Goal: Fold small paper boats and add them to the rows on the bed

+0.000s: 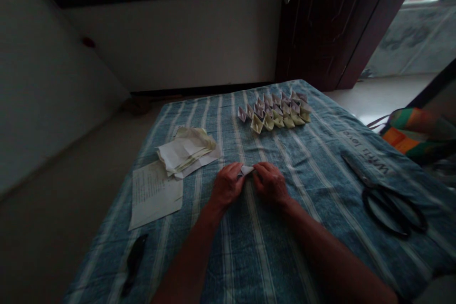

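Note:
Near the middle of the cloth-covered table, a small piece of folded white paper (246,170) is held between my two hands. My left hand (227,186) pinches its left side, fingers curled around it. From the right, my right hand (270,183) grips the other end with closed fingers. Much of the paper is hidden by the fingers, so its full shape cannot be made out. Beyond the hands stand rows of folded paper boats (274,110), several pale yellow in front and whitish or lilac ones behind.
On the left lie a stack of loose paper sheets (188,149), a printed sheet (156,194) and a black folding knife-like object (134,263). Large black-handled scissors (386,204) rest on the right of the striped tablecloth (245,266). A colourful bag (409,130) is beyond the right edge.

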Demonstrator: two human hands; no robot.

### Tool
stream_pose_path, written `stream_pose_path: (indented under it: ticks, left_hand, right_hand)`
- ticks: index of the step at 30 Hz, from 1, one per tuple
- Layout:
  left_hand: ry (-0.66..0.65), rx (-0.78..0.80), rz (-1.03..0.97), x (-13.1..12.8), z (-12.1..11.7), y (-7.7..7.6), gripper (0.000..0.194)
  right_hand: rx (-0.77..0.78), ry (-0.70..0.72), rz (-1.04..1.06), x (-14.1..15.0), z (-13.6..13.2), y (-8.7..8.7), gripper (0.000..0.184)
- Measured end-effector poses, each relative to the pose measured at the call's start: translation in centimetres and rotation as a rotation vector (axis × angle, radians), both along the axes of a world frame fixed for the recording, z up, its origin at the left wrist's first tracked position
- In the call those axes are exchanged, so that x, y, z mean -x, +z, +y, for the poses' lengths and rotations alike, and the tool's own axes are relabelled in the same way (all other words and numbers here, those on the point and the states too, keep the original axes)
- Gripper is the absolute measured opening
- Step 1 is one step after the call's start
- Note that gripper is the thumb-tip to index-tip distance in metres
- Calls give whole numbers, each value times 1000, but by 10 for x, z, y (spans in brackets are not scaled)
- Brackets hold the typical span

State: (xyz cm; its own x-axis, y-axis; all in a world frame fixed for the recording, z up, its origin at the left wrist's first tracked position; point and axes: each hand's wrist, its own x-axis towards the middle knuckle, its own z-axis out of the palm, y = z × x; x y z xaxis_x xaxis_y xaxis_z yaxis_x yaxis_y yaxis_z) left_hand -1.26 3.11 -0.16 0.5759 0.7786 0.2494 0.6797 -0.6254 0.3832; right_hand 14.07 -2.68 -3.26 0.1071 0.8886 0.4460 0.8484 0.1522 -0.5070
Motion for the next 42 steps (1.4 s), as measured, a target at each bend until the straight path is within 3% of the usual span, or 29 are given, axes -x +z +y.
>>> stream_pose_path:
  ticks: [6,13,17,20,24,28,36,39,42]
  left_hand:
    - [152,167,-276,7,-3,7,35]
    - [386,690,-864,13,-12,11,40]
    - [429,985,-1171,18,-22,15,28]
    - [430,1108,-1295,22,-27,18,14]
    - [395,1198,-1399,25,-29,19,6]
    - [358,1358,-1499,26,-27,15,11]
    - [234,1421,-1390,30,-32,10,17]
    - [193,1436,-1369,32,-34,10,19]
    - [115,1460,-1308,33,-34,9,23]
  right_hand:
    - [-77,-23,133,-1,1,-7,33]
    - [-125,-41,157,0,0,-12,42]
    - [-96,-15,104,-1,-2,-9,41]
    - [-4,20,39,-2,-2,-3,40]
    - [168,58,41,-6,1,12,37]
    - [319,113,384,-4,2,30,42]
    - [325,171,990,26,4,53,43]
    - [381,221,1100,33,4,54,33]
    - [368,167,1152,36,2,52,28]
